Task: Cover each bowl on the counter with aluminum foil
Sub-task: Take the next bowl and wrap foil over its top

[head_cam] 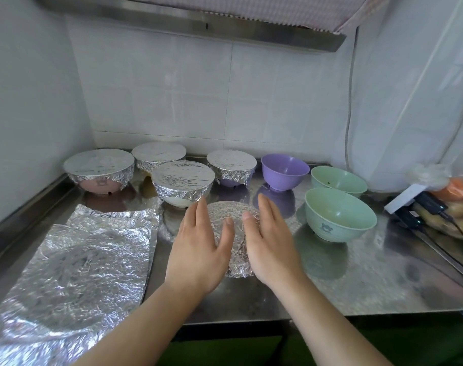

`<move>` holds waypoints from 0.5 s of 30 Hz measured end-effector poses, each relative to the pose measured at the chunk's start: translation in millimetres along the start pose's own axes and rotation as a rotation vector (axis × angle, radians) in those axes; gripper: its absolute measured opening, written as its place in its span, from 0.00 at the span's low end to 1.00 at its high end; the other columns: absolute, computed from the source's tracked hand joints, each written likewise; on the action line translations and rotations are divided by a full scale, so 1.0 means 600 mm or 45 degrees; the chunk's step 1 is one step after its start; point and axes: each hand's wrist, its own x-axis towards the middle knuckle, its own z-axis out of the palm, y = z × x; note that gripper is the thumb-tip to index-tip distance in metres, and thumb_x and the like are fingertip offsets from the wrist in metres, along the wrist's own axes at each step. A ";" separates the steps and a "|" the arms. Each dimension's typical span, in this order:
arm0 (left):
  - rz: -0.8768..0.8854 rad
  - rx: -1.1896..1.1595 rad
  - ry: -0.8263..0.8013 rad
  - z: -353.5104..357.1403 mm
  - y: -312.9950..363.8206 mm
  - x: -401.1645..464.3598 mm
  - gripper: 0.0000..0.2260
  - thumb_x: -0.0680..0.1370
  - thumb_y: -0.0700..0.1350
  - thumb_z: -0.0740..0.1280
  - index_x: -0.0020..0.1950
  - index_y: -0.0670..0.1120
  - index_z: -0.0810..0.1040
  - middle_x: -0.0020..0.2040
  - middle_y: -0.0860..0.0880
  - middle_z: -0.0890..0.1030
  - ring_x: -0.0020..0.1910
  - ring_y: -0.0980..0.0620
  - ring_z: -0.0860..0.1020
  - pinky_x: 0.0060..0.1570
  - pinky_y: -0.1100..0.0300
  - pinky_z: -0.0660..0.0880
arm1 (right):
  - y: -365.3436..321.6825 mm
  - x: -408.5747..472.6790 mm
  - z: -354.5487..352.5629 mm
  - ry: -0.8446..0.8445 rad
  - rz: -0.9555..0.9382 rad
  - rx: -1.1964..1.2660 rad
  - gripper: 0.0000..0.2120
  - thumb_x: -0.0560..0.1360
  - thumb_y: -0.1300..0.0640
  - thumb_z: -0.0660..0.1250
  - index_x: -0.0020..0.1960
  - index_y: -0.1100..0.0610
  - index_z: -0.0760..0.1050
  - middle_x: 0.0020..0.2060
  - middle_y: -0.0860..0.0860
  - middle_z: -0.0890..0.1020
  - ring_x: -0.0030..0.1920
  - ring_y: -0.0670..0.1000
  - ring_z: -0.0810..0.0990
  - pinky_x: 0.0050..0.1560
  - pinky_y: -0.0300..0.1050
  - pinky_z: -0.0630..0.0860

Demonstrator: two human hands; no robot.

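A foil-covered bowl (233,215) stands at the middle of the steel counter (357,281). My left hand (198,249) and my right hand (270,247) lie against its two sides with straight fingers, thumbs over the foil top. Several other foil-covered bowls stand behind: one at the far left (99,169), one at the back (159,154), one in the middle (182,180) and one right of it (231,165). A purple bowl (284,170) and two green bowls (338,179) (340,213) stand uncovered on the right. Loose foil sheets (74,276) lie at the front left.
Tiled walls close off the back and left of the counter. At the far right lie a white power strip with black plugs (415,204) and a plastic bag with orange contents (457,204). A range hood hangs overhead.
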 end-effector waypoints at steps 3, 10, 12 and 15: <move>0.089 0.076 -0.025 -0.001 -0.007 -0.008 0.40 0.79 0.68 0.55 0.83 0.43 0.59 0.80 0.46 0.64 0.79 0.49 0.61 0.75 0.58 0.59 | 0.000 -0.006 0.006 0.031 0.049 0.160 0.30 0.87 0.44 0.56 0.85 0.52 0.56 0.84 0.47 0.60 0.82 0.44 0.57 0.77 0.36 0.53; 0.191 0.202 -0.100 -0.005 -0.023 -0.009 0.48 0.75 0.74 0.56 0.83 0.41 0.56 0.82 0.43 0.61 0.82 0.46 0.58 0.77 0.53 0.61 | 0.007 -0.017 -0.001 -0.016 0.067 0.159 0.34 0.84 0.39 0.52 0.86 0.53 0.55 0.84 0.48 0.59 0.81 0.42 0.54 0.70 0.23 0.45; 0.212 0.235 -0.114 -0.005 -0.024 -0.008 0.48 0.75 0.75 0.55 0.83 0.41 0.58 0.81 0.42 0.61 0.81 0.44 0.60 0.77 0.51 0.63 | 0.005 0.001 -0.010 -0.072 0.049 0.101 0.31 0.87 0.41 0.54 0.86 0.53 0.54 0.85 0.47 0.57 0.82 0.43 0.53 0.76 0.32 0.48; 0.247 0.277 -0.136 -0.004 -0.029 -0.007 0.48 0.75 0.76 0.55 0.82 0.40 0.60 0.81 0.41 0.62 0.81 0.43 0.60 0.76 0.52 0.62 | -0.007 0.023 -0.012 -0.137 -0.009 0.074 0.30 0.87 0.42 0.53 0.86 0.53 0.55 0.85 0.47 0.57 0.83 0.43 0.52 0.82 0.43 0.50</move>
